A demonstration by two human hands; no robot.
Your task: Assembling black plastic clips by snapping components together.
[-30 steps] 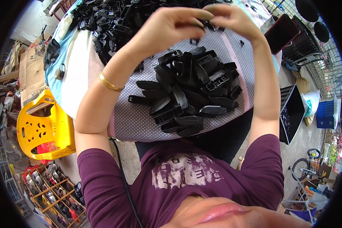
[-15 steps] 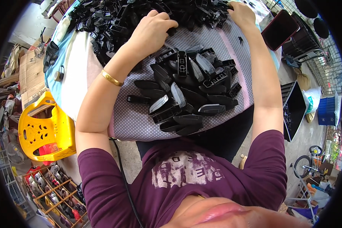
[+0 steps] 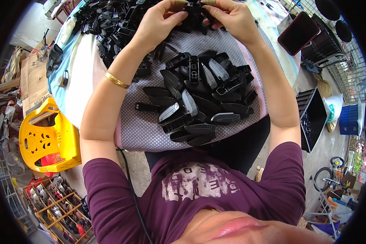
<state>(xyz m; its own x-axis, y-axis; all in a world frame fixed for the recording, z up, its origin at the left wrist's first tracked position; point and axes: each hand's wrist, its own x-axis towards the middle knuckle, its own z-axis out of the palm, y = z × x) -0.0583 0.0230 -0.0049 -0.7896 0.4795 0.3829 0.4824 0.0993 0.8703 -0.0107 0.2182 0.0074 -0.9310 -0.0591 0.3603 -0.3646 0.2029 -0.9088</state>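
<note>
At the far edge of the view, my left hand (image 3: 160,22) and my right hand (image 3: 234,20) come close together over the table. Their fingers pinch a small black plastic part (image 3: 196,11) between them; its exact kind cannot be made out. Tan coverings wrap some fingertips on both hands. Close to me, below the hands, lies a heap of elongated black plastic pieces (image 3: 207,103), several with shiny grey faces. A bigger heap of small black plastic parts (image 3: 105,28) spreads across the far left, beside my left hand.
A dotted grey cloth (image 3: 138,136) covers the table. On the right are a dark phone (image 3: 299,33) and, lower, a black bin (image 3: 314,120) with small parts inside. A yellow plastic chair (image 3: 49,138) and a shoe rack (image 3: 61,207) stand left. A black cable (image 3: 128,175) hangs near my left arm.
My right hand has moved left from the table's far right toward my left hand, which shifted slightly farther away. Both now meet at a small black part. The near heap looks the same.
</note>
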